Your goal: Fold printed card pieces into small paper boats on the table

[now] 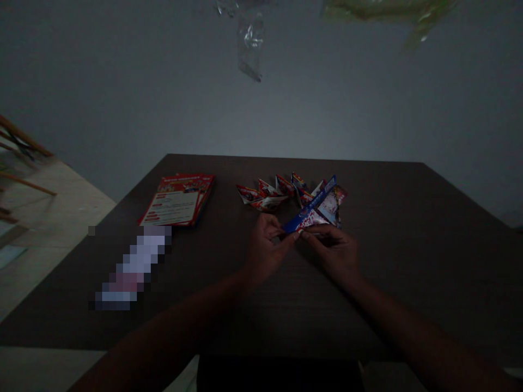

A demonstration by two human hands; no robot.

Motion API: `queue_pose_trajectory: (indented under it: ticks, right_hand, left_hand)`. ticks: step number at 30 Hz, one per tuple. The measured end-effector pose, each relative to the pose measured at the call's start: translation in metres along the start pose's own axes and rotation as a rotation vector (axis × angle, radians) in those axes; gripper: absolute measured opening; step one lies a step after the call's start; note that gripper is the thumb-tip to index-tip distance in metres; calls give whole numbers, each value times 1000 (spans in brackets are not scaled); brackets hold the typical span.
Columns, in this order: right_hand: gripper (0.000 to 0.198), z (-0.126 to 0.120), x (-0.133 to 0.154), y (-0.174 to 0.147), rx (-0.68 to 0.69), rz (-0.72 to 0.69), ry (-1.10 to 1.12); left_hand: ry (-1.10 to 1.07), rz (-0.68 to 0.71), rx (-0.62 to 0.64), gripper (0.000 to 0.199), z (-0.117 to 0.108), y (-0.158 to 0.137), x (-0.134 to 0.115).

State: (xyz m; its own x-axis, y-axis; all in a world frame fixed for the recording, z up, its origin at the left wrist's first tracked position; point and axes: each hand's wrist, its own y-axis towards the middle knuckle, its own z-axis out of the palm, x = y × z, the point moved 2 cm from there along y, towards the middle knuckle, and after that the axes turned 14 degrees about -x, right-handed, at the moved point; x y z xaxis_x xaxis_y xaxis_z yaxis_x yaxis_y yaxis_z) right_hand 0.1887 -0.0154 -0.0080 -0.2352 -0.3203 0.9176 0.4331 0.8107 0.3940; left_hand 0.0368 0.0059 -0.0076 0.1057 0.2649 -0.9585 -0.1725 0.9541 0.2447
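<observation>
Between my two hands is a folded paper leaflet (316,209), blue along one slanted edge with printed pictures on its right part. My left hand (267,245) pinches its lower left corner. Close beside it, my right hand (333,247) grips the lower edge, thumbs nearly meeting. The leaflet is tilted up above the table. Just behind it sit several folded paper boats (267,202), red and white with pointed ends. The held leaflet hides part of that row.
A stack of red printed leaflets (175,201) lies on the left of the dark table (400,218). In front of the stack is a blurred-out, pixelated flat item (139,261). A grey wall (286,109) rises behind, with clear plastic (250,43) hanging on it.
</observation>
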Motion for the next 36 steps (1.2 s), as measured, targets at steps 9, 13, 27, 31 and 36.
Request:
queue_pose_trajectory:
  ticks: [9, 13, 27, 31, 36]
  right_hand:
    - [8, 1, -2, 0, 26, -26, -22]
    - [8, 1, -3, -1, 53, -77, -47]
    - [13, -4, 3, -3, 82, -173, -39]
    - [19, -4, -1, -2, 128, -216, -47]
    - [24, -5, 2, 2, 217, -392, -92]
  left_hand:
    - [-32, -70, 53, 42, 0, 5, 1]
    - [-31, -51, 66, 40, -1, 8, 3]
    - [-50, -79, 113, 34, 2, 5, -4]
    - [-50, -61, 116, 34, 1, 6, -5]
    - [-43, -81, 78, 35, -3, 12, -5]
